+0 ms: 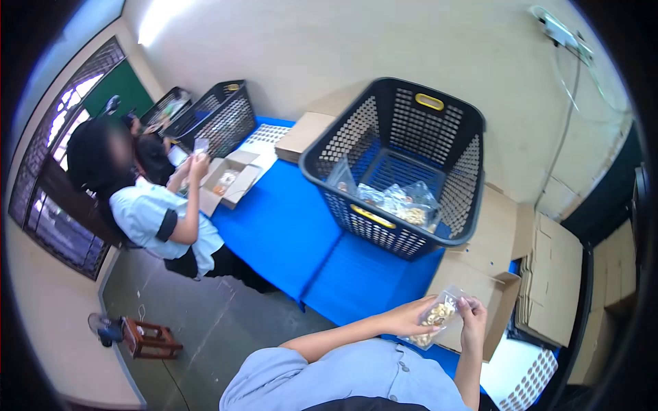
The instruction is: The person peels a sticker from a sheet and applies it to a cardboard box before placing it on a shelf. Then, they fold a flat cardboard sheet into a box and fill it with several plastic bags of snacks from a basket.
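At the bottom of the frame, right of centre, the person's two hands meet over a small clear packet (437, 318) filled with pale yellowish pieces. The left hand (409, 317) has its fingers curled under and around the packet's left side, while the right hand (473, 322) pinches its upper right edge with the fingers closed narrow on the plastic. The packet is held in the air just above an open cardboard box (490, 291) that sits at the near right edge of the blue worktop (288, 226). Just behind the box, in the middle of the frame, stands a black perforated basket (401, 164) with yellow handles, holding several more clear packets (401, 202) at its bottom. Flattened cartons (552, 277) are stacked at the right. Farther off, at the left, a co-worker (161, 219) sits at the worktop holding up a small packet beside another open box (229, 181), with more black baskets (216, 116) beyond in the upper left.
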